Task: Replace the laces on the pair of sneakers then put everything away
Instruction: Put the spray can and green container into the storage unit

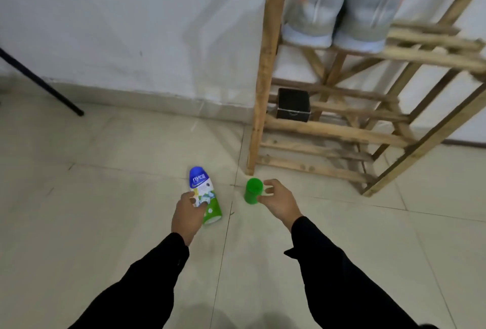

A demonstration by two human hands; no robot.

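Head view is showing me the pair of grey fabric sneakers (pixel 342 7) sitting heels-out on the top shelf of the slatted wooden rack (pixel 265 65). From that I am judging the lacing finished and the shoes stowed, though the laces themselves are hidden from me. What is remaining looks like tidying. The left hand (pixel 187 214) is curling its fingers round the blue, white and green plastic bottle (pixel 202 188) lying on the pale tiled floor (pixel 105 197). The right hand (pixel 281 201) is closing thumb and fingers on the small green plastic cup (pixel 252 193), which is standing near the rack's front post. A small black box (pixel 293 103) is taking part of a lower shelf, and the slats beside it are offering room. I am minding that post by the right hand; the black pole (pixel 39 78) at far left is standing well apart.
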